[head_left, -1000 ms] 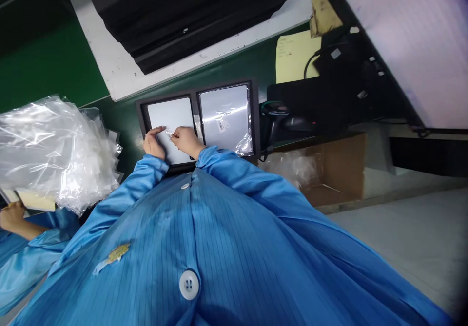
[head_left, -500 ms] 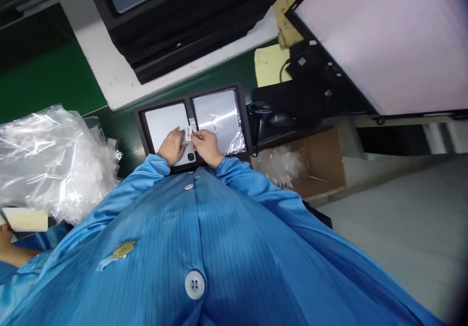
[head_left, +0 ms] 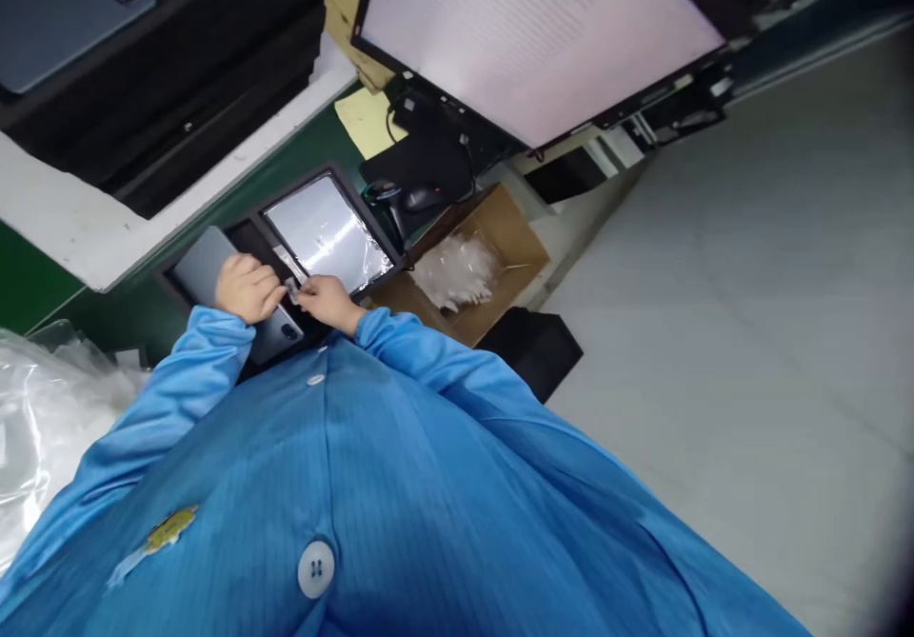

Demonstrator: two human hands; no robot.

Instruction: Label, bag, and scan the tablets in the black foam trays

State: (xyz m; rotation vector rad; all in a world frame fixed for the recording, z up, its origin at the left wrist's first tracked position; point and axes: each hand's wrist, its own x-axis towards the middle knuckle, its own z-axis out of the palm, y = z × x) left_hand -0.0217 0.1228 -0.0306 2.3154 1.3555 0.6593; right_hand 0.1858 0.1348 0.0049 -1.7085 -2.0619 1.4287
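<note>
A grey tablet [head_left: 206,261], its camera corner toward me, sits askew at the left compartment of a black two-part tray [head_left: 239,234]. My left hand [head_left: 248,288] is over this tablet, fingers curled, their tips meeting a small white label [head_left: 291,288]. From the other side my right hand [head_left: 329,302] pinches the same label between thumb and fingers. A film-wrapped tablet [head_left: 314,223] lies in the right compartment. Along its left edge is a pale strip [head_left: 287,258]. The grip of my left fingertips is partly hidden.
Clear plastic bags [head_left: 43,427] are heaped at the left. Right of the tray stand a black scanner [head_left: 396,209], a mouse [head_left: 421,199] and a cardboard box [head_left: 510,232] holding plastic. A monitor [head_left: 528,37] and stacked black trays [head_left: 192,94] are behind.
The view has swung right and tilted. The left tablet has shifted askew, baring dark tray beside it. My left fingers, spread on the tablet before, have curled in to the label.
</note>
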